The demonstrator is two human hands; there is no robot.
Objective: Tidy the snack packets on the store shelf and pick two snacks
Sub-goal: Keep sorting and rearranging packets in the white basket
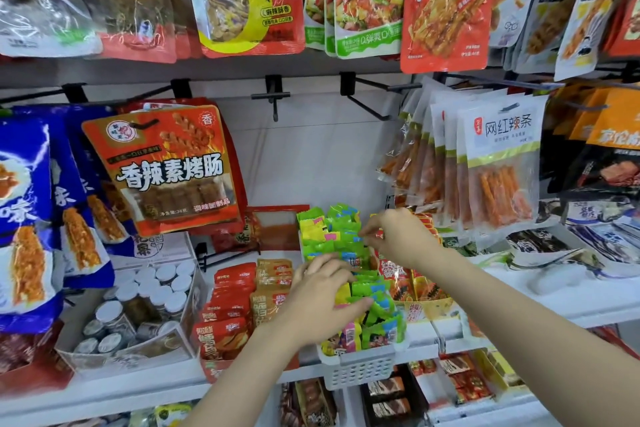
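Both hands reach into a white slotted plastic basket (360, 369) of crinkly green snack packets (346, 232). Left hand (322, 295) lies flat, fingers spread, across them. Right hand (398, 236) pinches one.

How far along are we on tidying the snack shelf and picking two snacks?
Early, still tidying. Done: red packets beside the bin stand in rows. In hand: the left hand presses on the green packets in the white basket, while the right hand pinches one further back. Left: the green packets remain jumbled, and no snack looks picked out yet.
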